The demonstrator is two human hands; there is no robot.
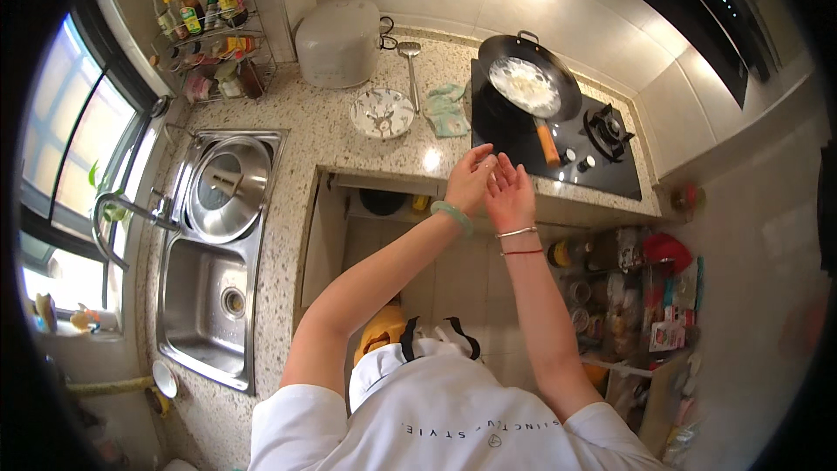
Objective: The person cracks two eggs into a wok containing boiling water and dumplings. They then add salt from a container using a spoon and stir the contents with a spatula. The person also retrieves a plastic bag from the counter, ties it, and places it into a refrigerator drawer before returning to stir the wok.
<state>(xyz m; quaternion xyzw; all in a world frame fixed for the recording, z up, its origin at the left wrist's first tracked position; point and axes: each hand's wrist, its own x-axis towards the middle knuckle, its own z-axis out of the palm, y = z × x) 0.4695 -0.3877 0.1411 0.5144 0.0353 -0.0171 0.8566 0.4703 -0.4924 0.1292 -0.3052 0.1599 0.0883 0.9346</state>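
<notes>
Frying seems to be the step in hand: the pan [571, 103] sits on the stove [608, 176], pale food [525, 87] inside. The left hand [471, 183] and right hand [509, 201] hover close together — right fingers loosely apart, empty; left ones bent, grip unclear. Taking the orange handle [547, 145] would call for reaching forward.

The sink [199, 305] is metal, the stovetop [513, 146] glossy.

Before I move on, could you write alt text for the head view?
A person's left hand and right hand are close together, holding nothing visible, near a kitchen counter. Beyond them, a black pan with whitish contents sits on a cooktop.
</notes>
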